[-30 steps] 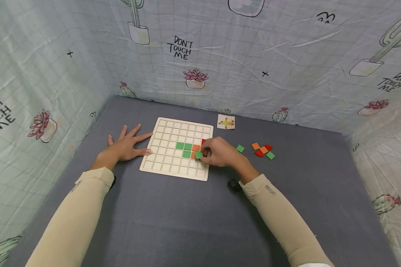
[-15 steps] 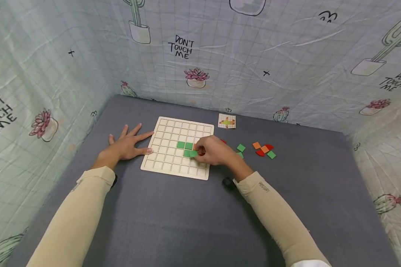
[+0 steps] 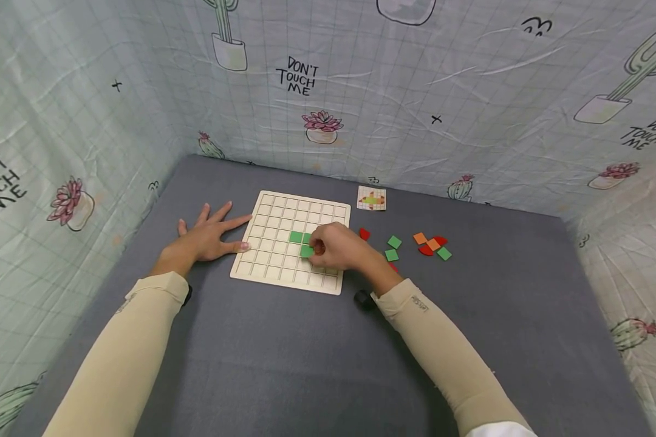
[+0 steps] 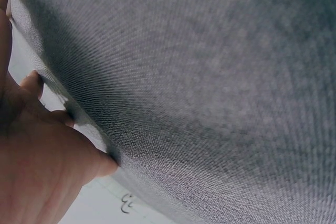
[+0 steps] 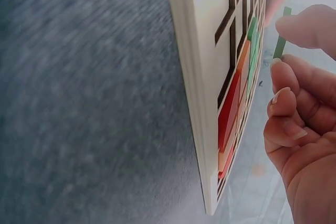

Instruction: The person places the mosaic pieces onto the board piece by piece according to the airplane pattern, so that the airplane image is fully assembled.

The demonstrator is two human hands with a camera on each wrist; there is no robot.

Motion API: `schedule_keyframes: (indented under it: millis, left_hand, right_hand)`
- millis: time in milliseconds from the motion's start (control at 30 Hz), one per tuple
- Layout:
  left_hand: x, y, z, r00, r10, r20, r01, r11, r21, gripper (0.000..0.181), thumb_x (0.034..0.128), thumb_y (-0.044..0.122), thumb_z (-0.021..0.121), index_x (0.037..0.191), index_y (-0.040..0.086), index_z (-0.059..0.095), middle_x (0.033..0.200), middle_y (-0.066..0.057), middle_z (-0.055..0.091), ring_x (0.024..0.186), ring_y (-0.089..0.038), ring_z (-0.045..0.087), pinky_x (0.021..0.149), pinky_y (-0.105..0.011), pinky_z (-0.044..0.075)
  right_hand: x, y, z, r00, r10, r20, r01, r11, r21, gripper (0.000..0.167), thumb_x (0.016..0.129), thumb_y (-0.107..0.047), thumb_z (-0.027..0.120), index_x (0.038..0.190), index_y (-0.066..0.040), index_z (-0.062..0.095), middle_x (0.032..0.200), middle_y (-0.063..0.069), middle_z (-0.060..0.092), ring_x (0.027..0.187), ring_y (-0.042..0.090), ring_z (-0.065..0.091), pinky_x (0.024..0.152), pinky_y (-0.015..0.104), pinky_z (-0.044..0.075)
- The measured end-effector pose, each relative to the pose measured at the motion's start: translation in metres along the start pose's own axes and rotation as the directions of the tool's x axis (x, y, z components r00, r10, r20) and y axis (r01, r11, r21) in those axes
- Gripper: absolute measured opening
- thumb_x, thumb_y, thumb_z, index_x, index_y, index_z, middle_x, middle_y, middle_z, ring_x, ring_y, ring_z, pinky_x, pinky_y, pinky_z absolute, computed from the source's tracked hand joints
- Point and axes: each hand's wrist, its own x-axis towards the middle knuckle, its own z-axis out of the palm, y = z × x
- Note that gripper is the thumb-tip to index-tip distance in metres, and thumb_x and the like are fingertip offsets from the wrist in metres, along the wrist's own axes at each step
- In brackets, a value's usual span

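Note:
A pale wooden grid board point(image 3: 270, 270) lies on the grey table. My left hand point(image 3: 199, 241) rests at its left side with fingers spread, the thumb and a finger at its edge. My right hand point(image 3: 339, 246) is over the board's right half. Its thumb and finger pinch a thin green square tile point(image 5: 282, 40), seen edge-on in the right wrist view. Green tiles point(image 3: 296, 237) show beside the right fingertips in the head view. On the board, the right wrist view also shows red point(image 5: 228, 111) and orange pieces point(image 5: 242, 64), which my hand hides in the head view.
A small pattern card point(image 3: 372, 198) lies behind the board. To the right are loose green tiles point(image 3: 395, 242), orange tiles point(image 3: 419, 238) and curved red pieces point(image 3: 425, 250). A red piece point(image 3: 364, 233) lies near the board's right edge. Printed cloth walls point(image 3: 361, 91) surround the table.
My right hand, pinching the green tile, has moved left across the board. A green tile and red pieces to its right have come into view. The left hand stays where it was.

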Motion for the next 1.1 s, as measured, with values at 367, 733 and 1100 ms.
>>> schedule_keyframes:
  millis: [367, 733, 1100]
  left_hand:
    - [-0.004, 0.003, -0.001, 1.000, 0.000, -0.008, 0.000, 1.000, -0.001, 0.086, 0.0953, 0.073, 0.057, 0.167, 0.038, 0.023, 0.178, -0.011, -0.006, 0.158, -0.055, -0.014, 0.109, -0.090, -0.008]
    - [-0.001, 0.002, 0.000, 1.000, -0.004, -0.008, 0.004, 1.000, -0.002, 0.085, 0.0967, 0.070, 0.057, 0.167, 0.039, 0.021, 0.178, -0.009, -0.007, 0.159, -0.054, -0.016, 0.109, -0.090, -0.009]
    - [-0.004, 0.004, -0.002, 1.000, -0.005, -0.003, 0.005, 1.000, -0.015, 0.084, 0.0975, 0.068, 0.058, 0.167, 0.038, 0.021, 0.178, -0.010, -0.007, 0.159, -0.054, -0.016, 0.109, -0.089, -0.010]
  right_hand:
    - [0.007, 0.000, 0.009, 1.000, 0.009, -0.029, -0.009, 1.000, 0.006, 0.019, 0.087, -0.014, 0.075, 0.073, -0.014, 0.063, 0.069, -0.007, 0.049, 0.065, 0.006, 0.043, 0.063, 0.021, 0.033]
    - [0.013, -0.005, 0.009, 0.999, 0.046, -0.019, -0.046, 0.999, 0.001, 0.013, 0.088, -0.014, 0.075, 0.078, -0.013, 0.067, 0.070, -0.006, 0.052, 0.065, 0.008, 0.044, 0.063, 0.022, 0.034]
    - [0.021, -0.005, 0.011, 0.999, 0.054, 0.007, -0.054, 0.999, 0.002, 0.011, 0.091, -0.015, 0.075, 0.081, -0.012, 0.070, 0.073, -0.004, 0.058, 0.067, 0.009, 0.046, 0.066, 0.022, 0.038]
